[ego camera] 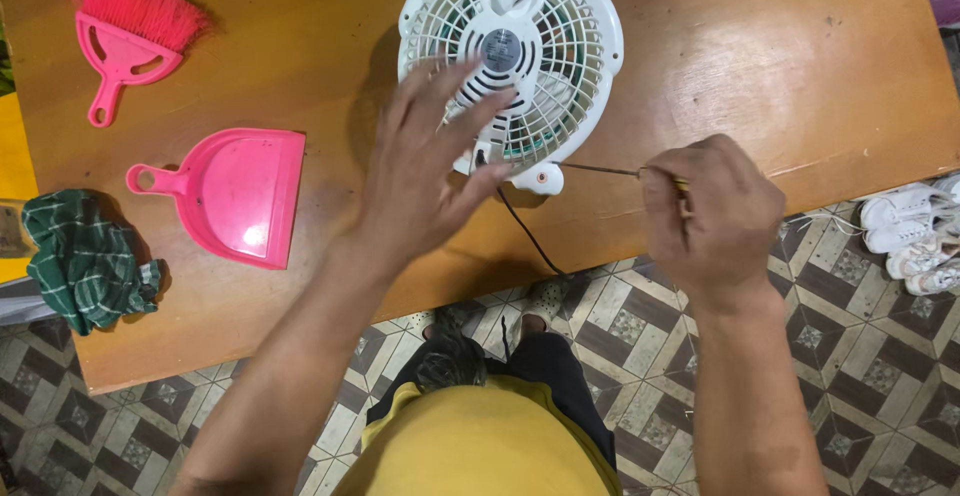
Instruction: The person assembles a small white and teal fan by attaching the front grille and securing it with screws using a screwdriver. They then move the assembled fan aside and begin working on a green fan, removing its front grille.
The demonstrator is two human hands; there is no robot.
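White fan [520,46] lying flat, grille up, at the far middle of a wooden table [800,66], round hub at the centre of the grille, green blades glimpsed through the slats near the lower edge. Left hand [425,171] spread over the fan's near-left side, fingers released and splayed, holding nothing, fingertips resting on or just above the grille beside the hub; contact hard to judge. Right hand [715,211] to the right of the fan near the table's front edge, fingers clenched around the handle of a thin screwdriver [605,169], shaft levelled leftward, tip at a small tab on the fan's lower rim. Black cord [525,231] trailing from the fan's underside toward the table edge and down out of sight. Further left on the table, a pink dustpan [235,191], handle to the left, and beyond it a pink brush [125,31] with bristles toward the far corner. At the left front corner, a crumpled green checked cloth [85,256]. Below the table, patterned tile floor [880,356]. White shoes [915,231] on the floor at the right edge. Yellow shirt and dark trousers at the bottom of the view.
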